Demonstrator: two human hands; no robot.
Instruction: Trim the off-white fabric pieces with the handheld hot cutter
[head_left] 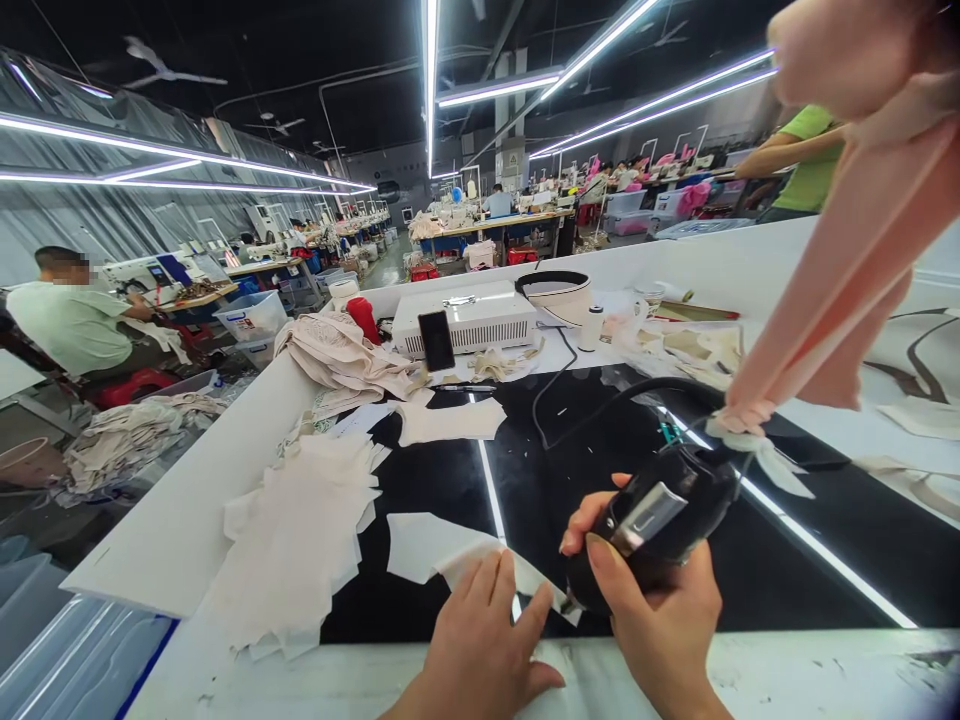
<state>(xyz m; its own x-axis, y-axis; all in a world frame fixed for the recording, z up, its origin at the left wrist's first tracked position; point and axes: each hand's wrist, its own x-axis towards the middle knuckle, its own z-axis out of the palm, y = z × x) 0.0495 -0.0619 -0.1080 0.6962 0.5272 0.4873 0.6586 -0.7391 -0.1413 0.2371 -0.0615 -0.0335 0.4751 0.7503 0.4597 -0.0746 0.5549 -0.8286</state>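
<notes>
Work looks unfinished: left hand spread on pale fabric, right hand gripping the black tool at its corner.

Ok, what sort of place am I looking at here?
Probably a garment or sewing workshop: pale cut fabric pieces lie piled nearby, a person sits at what looks like a sewing machine at picture left, and more worktables stand farther back.

A single wide view looks out from the wearer's head, facing forward and down across the black work surface; the left hand shows close by at six o'clock, the right hand near five; sewing tables recede toward twelve, far off beneath ceiling lights.
</notes>
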